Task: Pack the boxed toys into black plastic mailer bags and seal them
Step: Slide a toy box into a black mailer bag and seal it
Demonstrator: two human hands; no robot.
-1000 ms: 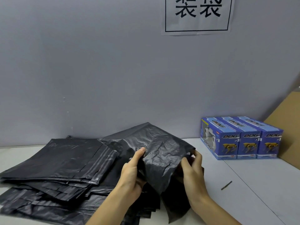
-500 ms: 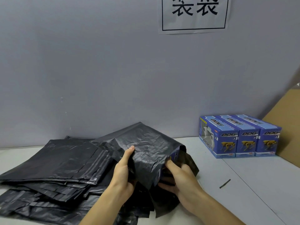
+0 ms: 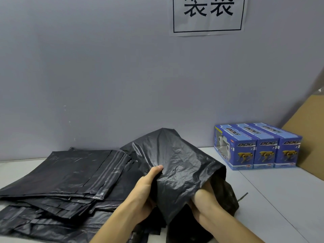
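Box now hidden in mailer bag [image 3: 177, 165], both hands gripping it w/ 3 "DOG" boxes [image 3: 257, 146] nearby.

The mailer bag [image 3: 178, 165] is thin, crinkled, slightly glossy black plastic; the toy boxes [image 3: 259, 148] are smooth printed card; the tabletop [image 3: 280, 199] looks matt.

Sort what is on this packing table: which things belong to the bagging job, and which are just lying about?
Belongs to the job:
- black mailer bag, gripped by left hand, right hand reaching into its mouth
- pile of flat mailer bags
- three blue boxed toys

Just lying about:
- paper sign on the wall
- cardboard sheet
- dark strip on the table
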